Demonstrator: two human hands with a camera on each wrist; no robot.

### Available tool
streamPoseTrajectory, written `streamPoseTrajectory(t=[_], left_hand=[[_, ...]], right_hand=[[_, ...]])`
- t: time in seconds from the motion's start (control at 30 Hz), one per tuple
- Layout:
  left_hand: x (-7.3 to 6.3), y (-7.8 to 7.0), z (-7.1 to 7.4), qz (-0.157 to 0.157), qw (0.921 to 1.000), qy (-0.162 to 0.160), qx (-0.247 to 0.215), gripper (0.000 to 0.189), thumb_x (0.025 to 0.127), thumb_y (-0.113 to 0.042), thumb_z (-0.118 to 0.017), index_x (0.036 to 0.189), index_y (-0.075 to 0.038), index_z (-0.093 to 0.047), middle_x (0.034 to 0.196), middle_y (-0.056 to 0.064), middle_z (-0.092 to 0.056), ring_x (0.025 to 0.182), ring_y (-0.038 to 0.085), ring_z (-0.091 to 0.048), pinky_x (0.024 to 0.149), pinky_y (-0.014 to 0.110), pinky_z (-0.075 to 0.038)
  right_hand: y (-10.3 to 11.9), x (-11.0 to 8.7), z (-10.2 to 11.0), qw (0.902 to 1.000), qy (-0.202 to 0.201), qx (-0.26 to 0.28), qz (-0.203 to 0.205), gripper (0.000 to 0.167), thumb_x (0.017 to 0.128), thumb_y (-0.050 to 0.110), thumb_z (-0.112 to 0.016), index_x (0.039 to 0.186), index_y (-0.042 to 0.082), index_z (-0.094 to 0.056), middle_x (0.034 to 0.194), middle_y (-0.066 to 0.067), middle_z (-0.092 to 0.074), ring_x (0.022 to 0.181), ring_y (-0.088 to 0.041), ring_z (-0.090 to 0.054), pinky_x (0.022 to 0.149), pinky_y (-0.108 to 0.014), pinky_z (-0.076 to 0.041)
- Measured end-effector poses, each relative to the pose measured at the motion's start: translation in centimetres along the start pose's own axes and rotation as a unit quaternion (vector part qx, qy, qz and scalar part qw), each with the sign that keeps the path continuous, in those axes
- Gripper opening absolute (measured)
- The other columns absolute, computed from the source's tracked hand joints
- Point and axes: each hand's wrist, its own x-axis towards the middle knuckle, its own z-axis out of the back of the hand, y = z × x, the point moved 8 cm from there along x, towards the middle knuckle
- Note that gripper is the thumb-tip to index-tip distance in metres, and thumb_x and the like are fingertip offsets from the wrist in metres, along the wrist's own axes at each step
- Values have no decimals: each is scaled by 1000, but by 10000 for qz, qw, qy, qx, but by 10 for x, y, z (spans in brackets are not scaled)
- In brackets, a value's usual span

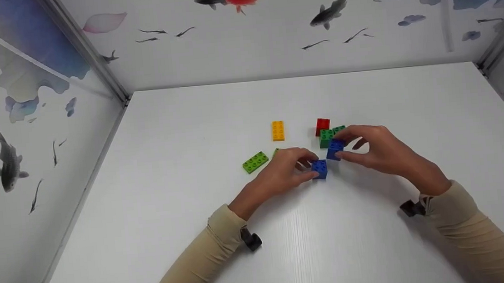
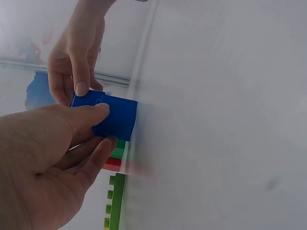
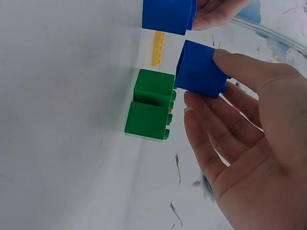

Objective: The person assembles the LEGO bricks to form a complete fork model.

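My left hand (image 1: 284,171) pinches a blue toy brick (image 1: 319,169) between thumb and fingers, low over the white table. A second blue brick (image 3: 200,68) is pinched by my right hand (image 1: 378,151), a little farther back and to the right. In the right wrist view this brick is lifted, its underside edge tilted toward the camera. Two green bricks (image 3: 146,120) stand side by side just behind it, partly covered by the right hand and its brick in the head view. A red brick (image 1: 322,125) sits right behind the green ones.
A yellow brick (image 1: 278,131) lies farther back, left of the red one. One light green brick (image 1: 255,162) lies left of the left hand; another light green piece (image 1: 276,151) is mostly hidden behind that hand. Printed walls (image 1: 249,55) enclose the white table (image 1: 195,119).
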Motion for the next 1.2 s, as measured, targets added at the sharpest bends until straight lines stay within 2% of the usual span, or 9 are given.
streamPoseTrajectory(t=[0.47, 0.7, 0.93, 1.2], left_hand=[[-1, 0, 1, -97, 9999, -45, -27, 35, 101, -20, -79, 133, -8, -72, 128, 5, -77, 112, 13, -74, 100, 18, -59], [-1, 0, 0, -118, 9999, -67, -50, 36, 99, -21, -81, 132, -9, -71, 127, 5, -77, 110, 13, -74, 98, 16, -58], [-1, 2, -1, -46, 9998, -29, -210, 37, 98, -18, -82, 132, -8, -72, 127, 5, -79, 110, 14, -75, 98, 17, -59], [0, 3, -3, -69, 9995, 11, -323, 37, 98, -17, -83, 132, -6, -72, 125, 6, -79, 112, 15, -76, 99, 17, -59]], right_hand=[[16, 0, -4, 9991, -18, 222, 357, 45, 91, 15, -90, 133, 16, -73, 119, 3, -78, 104, -26, -77, 85, -38, -68], [24, -1, -7, 9976, 1, 362, 596, 46, 90, 10, -90, 132, 14, -74, 122, 3, -78, 104, -23, -77, 85, -36, -67], [28, 0, -11, 9970, 124, 453, 623, 44, 90, 11, -89, 132, 15, -74, 125, 3, -78, 108, -15, -76, 87, -36, -67], [28, -1, -16, 9964, 222, 535, 624, 45, 91, 14, -89, 132, 17, -74, 125, 4, -78, 110, -14, -75, 88, -37, -67]])
